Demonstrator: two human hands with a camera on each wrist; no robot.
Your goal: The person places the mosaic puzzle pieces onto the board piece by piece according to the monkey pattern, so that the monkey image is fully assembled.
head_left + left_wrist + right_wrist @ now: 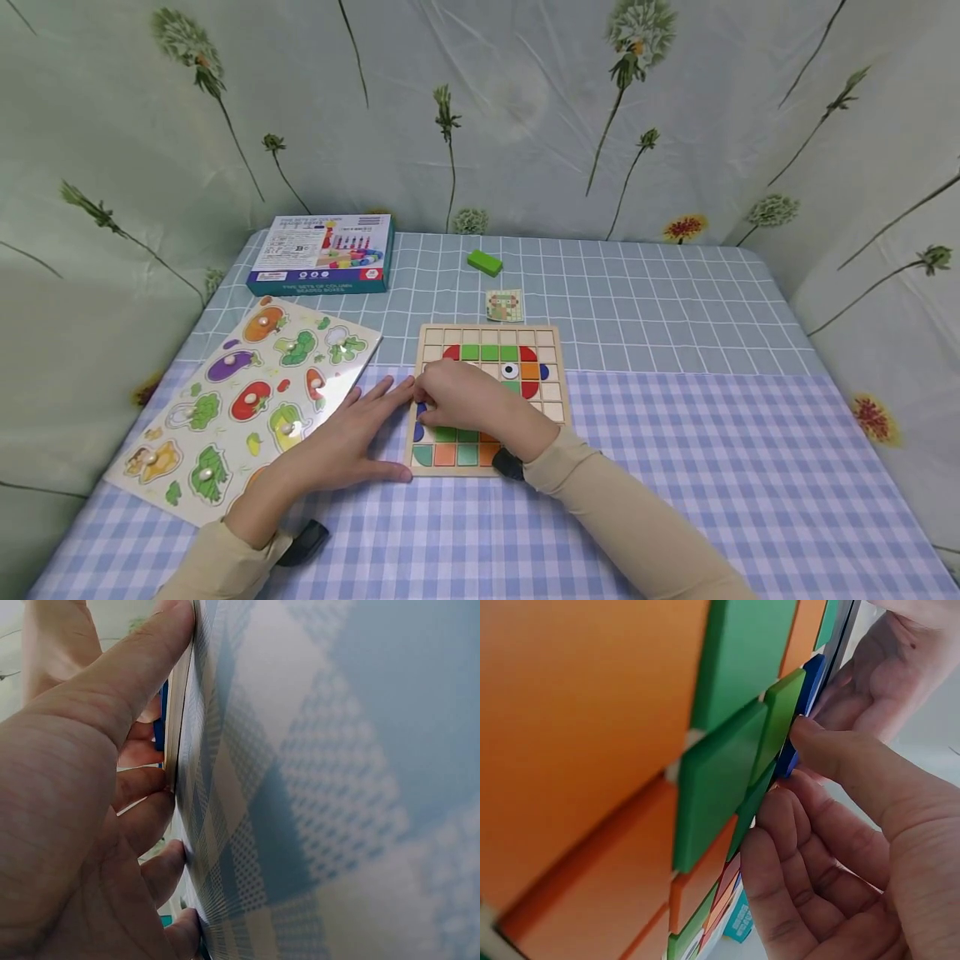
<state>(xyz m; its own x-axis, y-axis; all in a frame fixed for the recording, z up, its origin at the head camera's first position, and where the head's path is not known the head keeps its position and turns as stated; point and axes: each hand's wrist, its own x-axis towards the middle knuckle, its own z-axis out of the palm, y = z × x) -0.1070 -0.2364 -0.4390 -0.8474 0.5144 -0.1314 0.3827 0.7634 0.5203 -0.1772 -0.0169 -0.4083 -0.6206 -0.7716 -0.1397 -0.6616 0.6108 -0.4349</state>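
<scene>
A square wooden grid board (pixel 552 392) carries flat coloured pieces: green squares, orange squares, red quarter-rounds and one white square with an eye (pixel 510 371). Over its left side, my right hand (pixel 465 396) pinches a blue piece (pixel 787 759) between thumb and fingertips, right at the board's edge column. Another blue piece (pixel 810 682) lies beside it, and a green square (pixel 780 712) sits just inward. My left hand (pixel 352 442) rests on the cloth with fingers spread, its thumb and index fingertip against the board's left edge.
On the left lies a white vegetable puzzle board (pixel 272 367) with knobbed pieces, partly under my left forearm. Behind it stands a printed toy box (pixel 322 254). A small pattern card (pixel 504 305) and a green block (pixel 484 263) lie beyond the grid board. Floral cloth hangs behind the table.
</scene>
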